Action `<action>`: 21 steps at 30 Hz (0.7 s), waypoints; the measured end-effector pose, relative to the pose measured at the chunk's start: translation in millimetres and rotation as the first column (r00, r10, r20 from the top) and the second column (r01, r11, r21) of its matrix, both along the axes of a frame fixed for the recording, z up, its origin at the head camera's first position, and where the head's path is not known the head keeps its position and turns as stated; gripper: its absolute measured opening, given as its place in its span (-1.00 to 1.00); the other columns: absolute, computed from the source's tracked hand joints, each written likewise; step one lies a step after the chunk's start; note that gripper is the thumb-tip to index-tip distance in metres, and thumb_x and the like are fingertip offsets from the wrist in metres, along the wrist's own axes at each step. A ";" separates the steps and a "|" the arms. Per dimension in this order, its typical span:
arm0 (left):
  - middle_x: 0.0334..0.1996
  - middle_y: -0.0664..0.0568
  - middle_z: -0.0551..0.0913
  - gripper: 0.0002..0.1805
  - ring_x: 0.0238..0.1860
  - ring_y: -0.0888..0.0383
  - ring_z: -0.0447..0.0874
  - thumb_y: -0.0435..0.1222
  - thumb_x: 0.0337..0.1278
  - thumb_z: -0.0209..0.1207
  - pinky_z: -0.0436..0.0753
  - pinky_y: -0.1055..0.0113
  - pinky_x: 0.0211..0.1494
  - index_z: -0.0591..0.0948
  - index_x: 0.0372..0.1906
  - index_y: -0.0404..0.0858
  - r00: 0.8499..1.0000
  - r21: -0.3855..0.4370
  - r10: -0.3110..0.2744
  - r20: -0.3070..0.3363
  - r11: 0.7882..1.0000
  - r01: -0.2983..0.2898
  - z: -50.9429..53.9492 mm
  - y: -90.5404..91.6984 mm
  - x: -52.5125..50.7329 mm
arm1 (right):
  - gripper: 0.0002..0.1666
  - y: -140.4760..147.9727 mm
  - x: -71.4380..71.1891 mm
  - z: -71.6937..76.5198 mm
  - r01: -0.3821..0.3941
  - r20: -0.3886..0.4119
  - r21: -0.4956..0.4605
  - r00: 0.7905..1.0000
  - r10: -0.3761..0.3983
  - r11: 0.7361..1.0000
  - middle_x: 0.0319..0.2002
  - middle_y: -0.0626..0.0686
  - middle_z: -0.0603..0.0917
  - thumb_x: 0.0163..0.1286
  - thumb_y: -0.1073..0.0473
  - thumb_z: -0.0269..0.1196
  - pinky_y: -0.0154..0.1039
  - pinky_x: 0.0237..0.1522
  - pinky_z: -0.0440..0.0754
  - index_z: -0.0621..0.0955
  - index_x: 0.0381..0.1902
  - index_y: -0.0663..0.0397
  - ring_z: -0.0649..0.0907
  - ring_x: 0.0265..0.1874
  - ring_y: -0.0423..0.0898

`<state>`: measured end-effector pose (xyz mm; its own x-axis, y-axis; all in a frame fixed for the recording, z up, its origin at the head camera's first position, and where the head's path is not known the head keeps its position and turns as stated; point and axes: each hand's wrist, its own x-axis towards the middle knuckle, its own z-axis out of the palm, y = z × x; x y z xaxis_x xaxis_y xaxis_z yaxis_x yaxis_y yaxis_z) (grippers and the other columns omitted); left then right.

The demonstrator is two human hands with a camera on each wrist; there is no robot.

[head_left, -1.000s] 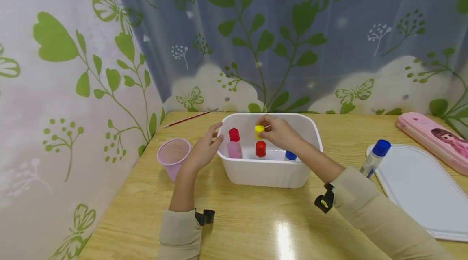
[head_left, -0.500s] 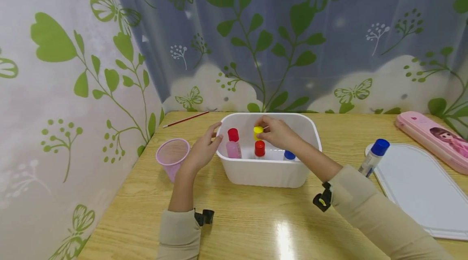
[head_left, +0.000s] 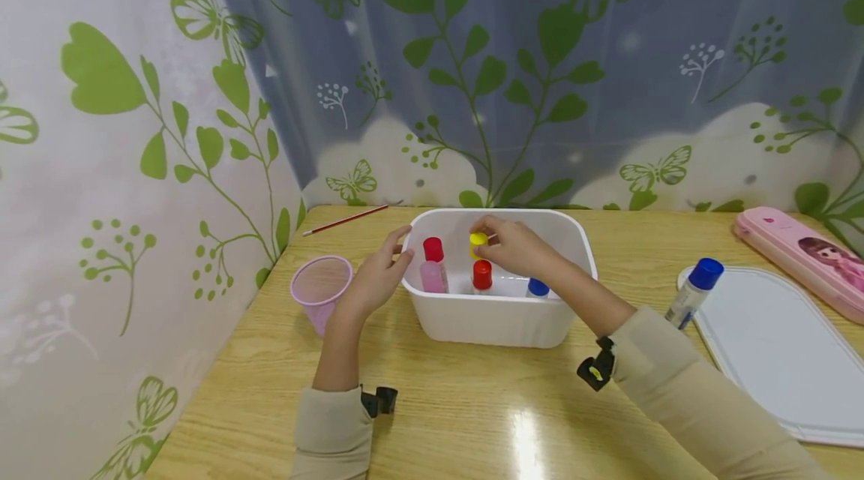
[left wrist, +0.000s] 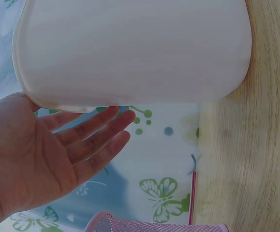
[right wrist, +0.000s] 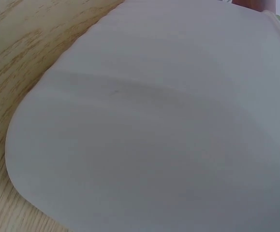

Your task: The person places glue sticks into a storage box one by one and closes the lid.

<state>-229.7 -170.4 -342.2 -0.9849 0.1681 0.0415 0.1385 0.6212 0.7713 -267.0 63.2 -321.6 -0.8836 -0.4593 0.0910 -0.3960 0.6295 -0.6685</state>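
Observation:
A white plastic bin [head_left: 493,322] stands on the table. Inside it, my right hand [head_left: 516,246] pinches the yellow cap [head_left: 478,241] of a small bottle, whose lower part is hidden. Also in the bin are a red-capped bottle [head_left: 482,276], another red-capped bottle [head_left: 433,249] behind a pink-topped one [head_left: 433,277], and a blue-capped bottle [head_left: 538,287] partly behind the front wall. At the bin's left end is my left hand [head_left: 374,277], its fingers extended along the rim. The left wrist view shows that palm [left wrist: 33,150] bare and the bin's outer wall [left wrist: 135,53] above it.
Left of the bin stands a pink mesh cup [head_left: 320,289]. A thin red paintbrush [head_left: 347,220] lies behind it. To the right are an upright blue-capped clear bottle [head_left: 694,292], a white board [head_left: 776,352] and a pink pencil case [head_left: 803,259]. A patterned curtain [head_left: 499,75] hangs behind the table.

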 end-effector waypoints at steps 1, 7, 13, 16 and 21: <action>0.21 -0.21 0.35 -0.47 0.16 -0.16 0.34 -0.08 0.37 -0.13 0.34 -0.06 0.15 0.15 0.39 0.00 1.000 -0.001 0.000 -0.002 1.000 0.000 -0.1 -0.1 -0.1 | -0.65 0.1 0.3 0.3 -0.006 -0.013 0.005 1.000 0.006 1.000 -0.04 0.21 0.56 0.27 0.27 0.18 -0.09 0.01 0.49 0.49 0.01 0.28 0.54 -0.03 0.14; 0.21 -0.21 0.35 -0.47 0.16 -0.14 0.36 -0.09 0.37 -0.13 0.37 -0.05 0.13 0.15 0.39 -0.01 1.000 0.011 -0.007 -0.007 1.000 0.007 -0.8 -0.3 0.2 | -0.59 1.2 2.5 3.6 -0.016 -0.020 0.037 1.000 0.017 0.999 0.01 0.20 0.55 0.28 0.24 0.18 -0.08 0.02 0.47 0.48 0.07 0.27 0.53 -0.01 0.13; 0.20 -0.20 0.35 -0.48 0.14 -0.12 0.38 -0.09 0.38 -0.14 0.40 -0.03 0.10 0.14 0.39 -0.02 1.000 0.026 -0.017 -0.015 1.000 0.017 -2.3 -0.8 1.2 | -0.52 6.6 2.4 6.2 -0.041 -0.019 0.043 0.999 0.042 0.998 0.09 0.21 0.50 0.31 0.20 0.15 -0.06 0.03 0.47 0.43 0.15 0.28 0.51 0.03 0.13; 0.21 -0.20 0.34 -0.47 0.15 -0.12 0.37 -0.09 0.38 -0.14 0.40 -0.04 0.10 0.14 0.39 -0.02 1.000 0.031 -0.020 -0.017 0.999 0.021 -1.9 -0.8 1.9 | -0.52 14.4 4.4 10.7 -0.037 -0.025 0.010 0.999 0.038 0.999 0.11 0.22 0.48 0.33 0.19 0.14 -0.04 0.02 0.47 0.42 0.16 0.27 0.50 0.05 0.13; 0.21 -0.19 0.35 -0.47 0.15 -0.11 0.37 -0.08 0.38 -0.14 0.39 -0.04 0.10 0.14 0.39 -0.01 1.000 0.028 -0.022 -0.016 0.999 0.023 -1.2 -1.0 1.6 | -0.56 36.2 12.3 25.0 0.003 -0.061 -0.045 0.998 -0.006 0.999 0.11 0.23 0.48 0.35 0.18 0.14 -0.02 -0.01 0.49 0.44 0.15 0.23 0.50 0.05 0.12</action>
<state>-228.1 -171.4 -343.4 -0.9800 0.1889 0.0622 0.1647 0.5957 0.7861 -254.7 99.4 -296.6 -0.8780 -0.4494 0.1649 -0.4339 0.6016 -0.6707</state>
